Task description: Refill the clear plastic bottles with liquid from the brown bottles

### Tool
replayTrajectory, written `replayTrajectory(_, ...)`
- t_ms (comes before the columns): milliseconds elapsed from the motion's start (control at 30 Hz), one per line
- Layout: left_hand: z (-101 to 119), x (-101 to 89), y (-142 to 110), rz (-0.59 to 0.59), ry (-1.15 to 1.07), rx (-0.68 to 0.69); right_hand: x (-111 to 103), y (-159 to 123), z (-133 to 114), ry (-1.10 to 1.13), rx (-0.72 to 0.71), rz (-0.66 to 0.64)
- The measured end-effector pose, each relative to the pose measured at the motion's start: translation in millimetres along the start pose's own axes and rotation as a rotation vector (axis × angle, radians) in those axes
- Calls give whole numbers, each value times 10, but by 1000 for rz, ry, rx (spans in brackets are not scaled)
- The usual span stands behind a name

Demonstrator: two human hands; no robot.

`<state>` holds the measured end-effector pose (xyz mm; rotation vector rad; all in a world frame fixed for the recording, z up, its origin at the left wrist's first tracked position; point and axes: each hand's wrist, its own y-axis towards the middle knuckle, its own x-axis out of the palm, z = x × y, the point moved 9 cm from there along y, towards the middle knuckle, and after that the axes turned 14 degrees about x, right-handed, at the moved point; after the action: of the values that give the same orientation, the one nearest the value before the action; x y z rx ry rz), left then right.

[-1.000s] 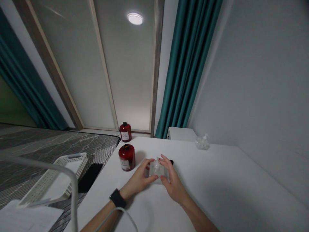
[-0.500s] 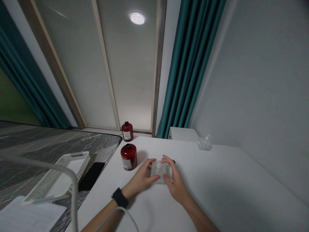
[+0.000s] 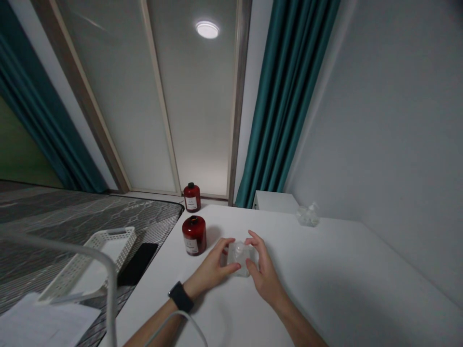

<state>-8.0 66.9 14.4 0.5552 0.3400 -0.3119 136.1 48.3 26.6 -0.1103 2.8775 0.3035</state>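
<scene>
A clear, squarish pump bottle (image 3: 238, 270) stands upright on the white table (image 3: 325, 279) between my hands. My left hand (image 3: 215, 262) wraps its left side, with the thumb across the near face. From the right, my right hand (image 3: 264, 272) curls round the bottle, thumb in front and fingertips close to the pump head (image 3: 239, 248). Its index finger is lifted a little. Whether those fingertips touch the pump is hard to see. Left of the hands stands a dark red bottle (image 3: 194, 236) with a white label and no visible cap.
Behind it is another red bottle (image 3: 192, 197) with a dark cap. A second clear pump bottle (image 3: 308, 215) stands by the back right edge. On the left are a white basket (image 3: 121, 235), a black flat object (image 3: 139, 265) and papers (image 3: 47, 320). A pale cable (image 3: 112, 299) crosses the foreground.
The pump's nozzle, pointing away earlier, no longer shows. My right fingers have shifted slightly around the bottle, and the dark object behind them is now hidden. The view has moved slightly.
</scene>
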Motion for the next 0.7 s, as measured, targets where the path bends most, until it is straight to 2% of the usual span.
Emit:
replayTrajectory(167, 18, 0, 6, -9, -1, 11, 61, -4, 26, 32, 9, -67)
replayTrajectory(333, 17, -9, 8, -6, 3, 4, 22, -3, 2, -4, -15, 14)
replayTrajectory(533, 68, 3, 30, -4, -21, 51, 154, 38, -33, -33, -27, -18)
replayTrajectory(700, 56, 8, 22, -3, -11, 50, 94, 126, -65, -21, -17, 51)
